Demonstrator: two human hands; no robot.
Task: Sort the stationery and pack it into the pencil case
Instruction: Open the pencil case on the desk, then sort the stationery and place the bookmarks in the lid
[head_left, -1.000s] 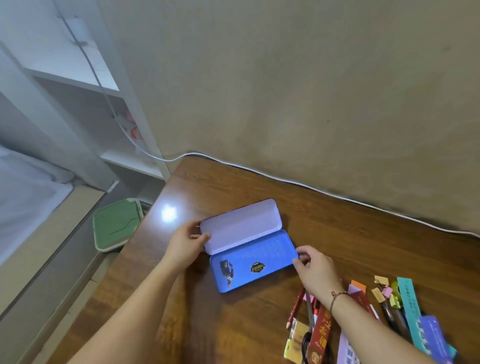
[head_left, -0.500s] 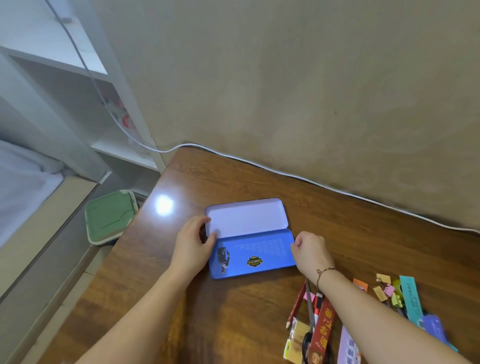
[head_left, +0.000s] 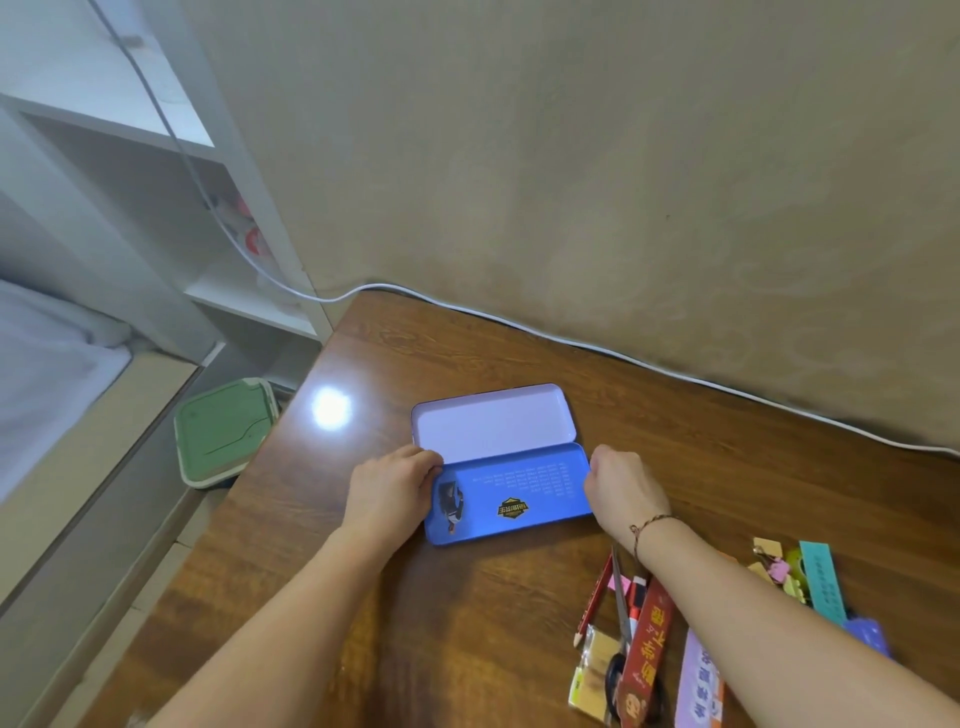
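The metal pencil case (head_left: 511, 493) lies open on the brown table (head_left: 467, 623), pale lilac half away from me, blue printed half with two stickers nearer. I see nothing inside it. My left hand (head_left: 389, 488) grips its left end near the hinge with curled fingers. My right hand (head_left: 621, 493) holds the right end of the blue half, fingers curled. Loose stationery lies at the lower right: a red pencil (head_left: 592, 605), scissors (head_left: 621, 608), a red strip (head_left: 647, 660), binder clips (head_left: 774, 566) and a teal ruler (head_left: 823, 582). My right forearm hides part of it.
A white cable (head_left: 675, 371) runs along the wall at the table's back edge. A green-lidded box (head_left: 223, 431) sits on the floor past the table's left edge, below white shelves (head_left: 249, 306). A bed (head_left: 47, 374) is at the far left.
The case has turned from a slant to lie square to me, and its lilac half has dropped back flat. Both hands have closed in on its two ends.
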